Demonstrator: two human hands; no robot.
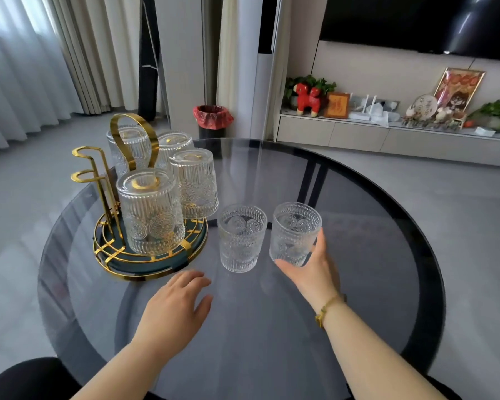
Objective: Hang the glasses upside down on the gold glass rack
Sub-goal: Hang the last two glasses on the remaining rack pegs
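The gold glass rack (104,255) stands on the left of a round smoked-glass table (373,226). Several embossed clear glasses hang upside down on its posts, the nearest one (150,209) at the front. Two gold hooks (84,164) on the rack's left side are bare. Two more glasses stand upright on the table to the right of the rack: one (241,238) is free, and the other (295,233) is gripped from below and from the right by my right hand (312,269). My left hand (176,304) hovers flat, fingers apart, just in front of the rack's base.
A black bin with a red liner (212,118) stands on the floor behind the table. A low TV cabinet with ornaments (387,131) runs along the right wall. Curtains (41,53) hang at the back left.
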